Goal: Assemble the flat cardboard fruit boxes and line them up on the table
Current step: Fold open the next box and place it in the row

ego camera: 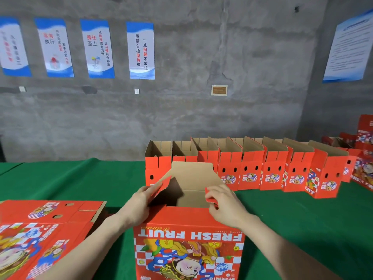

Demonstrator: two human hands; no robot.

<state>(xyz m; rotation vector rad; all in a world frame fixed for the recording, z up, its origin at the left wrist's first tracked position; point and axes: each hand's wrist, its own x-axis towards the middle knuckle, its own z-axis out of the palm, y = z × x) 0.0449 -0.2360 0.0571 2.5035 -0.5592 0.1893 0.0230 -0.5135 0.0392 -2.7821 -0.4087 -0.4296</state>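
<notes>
— Step in hand?
— Closing the flaps on the red printed cardboard fruit box (187,249), standing open at the near edge of the green tabletop (80,178), print upside down, so probably working on the base.
— Hands?
— Left hand (141,201) pinching the left red side flap (163,185); right hand (224,203) gripping the right red side flap (211,196). Holding both half raised, not yet folded in.
— Next, most likely?
— Folding both inward, then pressing the tall brown back flap (191,172) over them. After that, setting it beside the row of assembled red boxes (262,170) along the far side, then reaching for the stack of flat red boxes (46,225) at near left.
</notes>
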